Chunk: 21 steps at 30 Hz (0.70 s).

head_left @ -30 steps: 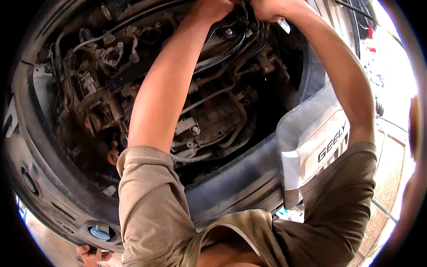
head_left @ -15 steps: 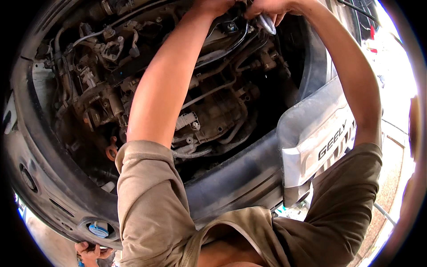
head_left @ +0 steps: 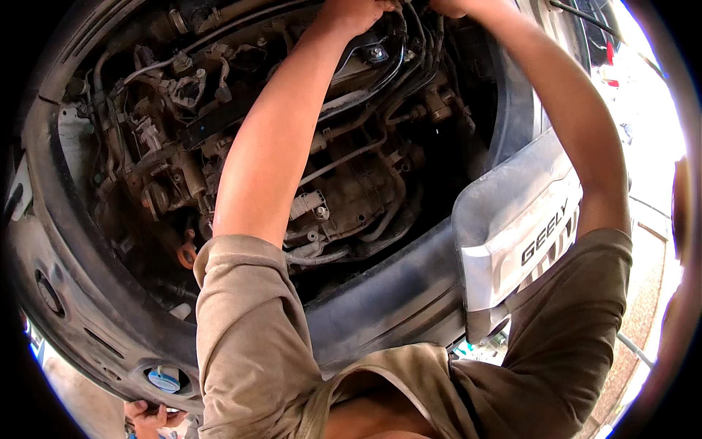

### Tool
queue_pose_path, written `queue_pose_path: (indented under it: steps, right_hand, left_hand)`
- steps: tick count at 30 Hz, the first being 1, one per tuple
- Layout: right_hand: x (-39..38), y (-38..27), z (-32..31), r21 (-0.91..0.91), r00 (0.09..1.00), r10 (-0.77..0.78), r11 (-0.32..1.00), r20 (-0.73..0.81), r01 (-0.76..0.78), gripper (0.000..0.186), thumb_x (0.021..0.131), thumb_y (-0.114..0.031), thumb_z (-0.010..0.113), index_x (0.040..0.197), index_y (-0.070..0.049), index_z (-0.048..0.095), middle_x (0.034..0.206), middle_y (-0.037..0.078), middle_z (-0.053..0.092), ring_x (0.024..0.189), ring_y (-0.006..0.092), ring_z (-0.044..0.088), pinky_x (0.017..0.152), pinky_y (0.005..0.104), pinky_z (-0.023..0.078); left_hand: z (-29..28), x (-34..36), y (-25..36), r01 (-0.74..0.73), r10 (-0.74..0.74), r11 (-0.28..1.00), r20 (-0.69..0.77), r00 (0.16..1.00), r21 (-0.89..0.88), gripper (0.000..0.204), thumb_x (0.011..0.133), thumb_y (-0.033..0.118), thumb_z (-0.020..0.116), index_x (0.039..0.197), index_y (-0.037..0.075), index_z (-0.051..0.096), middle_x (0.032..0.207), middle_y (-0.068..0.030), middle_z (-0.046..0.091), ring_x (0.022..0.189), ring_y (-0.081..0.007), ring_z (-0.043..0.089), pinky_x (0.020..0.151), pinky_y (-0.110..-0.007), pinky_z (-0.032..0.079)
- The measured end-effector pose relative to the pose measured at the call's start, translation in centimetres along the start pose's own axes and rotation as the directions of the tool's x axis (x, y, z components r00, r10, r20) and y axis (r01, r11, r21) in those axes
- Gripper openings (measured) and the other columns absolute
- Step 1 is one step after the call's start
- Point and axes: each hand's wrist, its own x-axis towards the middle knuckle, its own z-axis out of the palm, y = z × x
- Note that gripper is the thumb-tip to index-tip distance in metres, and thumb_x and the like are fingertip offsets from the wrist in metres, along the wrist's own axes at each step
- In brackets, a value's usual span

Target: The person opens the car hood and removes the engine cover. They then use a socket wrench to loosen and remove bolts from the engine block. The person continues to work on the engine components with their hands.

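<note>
Both my arms reach up and away over an engine bay (head_left: 344, 190). At the top edge my left hand (head_left: 357, 13) is closed next to a bundle of dark hoses (head_left: 402, 51); what it holds, if anything, is cut off. Just right of those hoses, my right hand (head_left: 459, 6) is mostly beyond the top edge, its visible fingers curled. Below my left hand a bolt (head_left: 376, 53) sits on a bracket. Metal pipes (head_left: 344, 159) and dusty engine parts fill the space beneath my arms.
A dark curved body panel (head_left: 395, 282) runs between me and the engine. A grey-and-white cover (head_left: 504, 241) stands at its right. At lower left are a blue cap (head_left: 164, 379) in a round opening and another person's hand (head_left: 150, 417) at the panel's edge.
My right hand has moved up, mostly out of the picture, and the shiny metal tool seen by it is out of view. The whole view has shifted slightly; the engine appears a little lower.
</note>
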Motion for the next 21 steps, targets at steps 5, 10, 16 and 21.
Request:
queue_pose_path:
  steps: [5,10,16,21]
  right_hand:
    - [-5.5,-7.3,-7.3,0.250,0.972,-0.141,0.964,0.185,0.093,0.031,0.074,-0.025,0.068,0.094,-0.002,0.072,0.091,0.020,0.070,0.079,0.0313,0.069,0.066,0.0388,0.057]
    - [2.9,0.4,1.1,0.438,0.927,-0.120,0.897,0.355,-0.051,0.031,0.076,-0.029,0.070,0.096,-0.004,0.073,0.087,0.017,0.071,0.072,0.0304,0.067,0.063,0.0377,0.056]
    - [-6.4,-6.4,-5.9,0.147,0.998,0.013,0.989,-0.054,-0.005,0.028,0.077,-0.019,0.059,0.094,-0.002,0.074,0.101,0.020,0.070,0.100,0.0333,0.067,0.083,0.0429,0.055]
    - [-1.5,-4.0,-5.1,-0.008,0.991,-0.112,0.994,0.076,0.113,0.016,0.072,-0.013,0.065,0.083,-0.003,0.074,0.087,0.020,0.071,0.086,0.0353,0.069,0.072,0.0444,0.055]
  left_hand:
    - [-1.4,-1.3,-3.1,0.038,-0.038,0.999,-0.061,0.997,-0.006,0.034,0.079,0.034,0.070,0.088,0.001,0.069,0.086,-0.0251,0.066,0.087,-0.0427,0.064,0.074,-0.052,0.050]
    - [0.6,-0.8,-2.5,-0.066,0.078,0.995,-0.175,0.981,0.073,0.038,0.080,0.036,0.070,0.088,-0.001,0.067,0.084,-0.0261,0.065,0.088,-0.0438,0.063,0.074,-0.053,0.049]
    - [-1.9,-1.8,-1.0,0.021,-0.021,0.999,0.013,1.000,0.028,0.032,0.078,0.031,0.070,0.088,0.002,0.067,0.085,-0.0235,0.065,0.087,-0.0429,0.062,0.073,-0.052,0.049]
    - [-1.5,-0.7,-1.4,0.015,-0.018,0.999,0.051,0.999,0.052,0.024,0.078,0.026,0.070,0.086,0.003,0.069,0.085,-0.0224,0.066,0.084,-0.0408,0.064,0.073,-0.050,0.050]
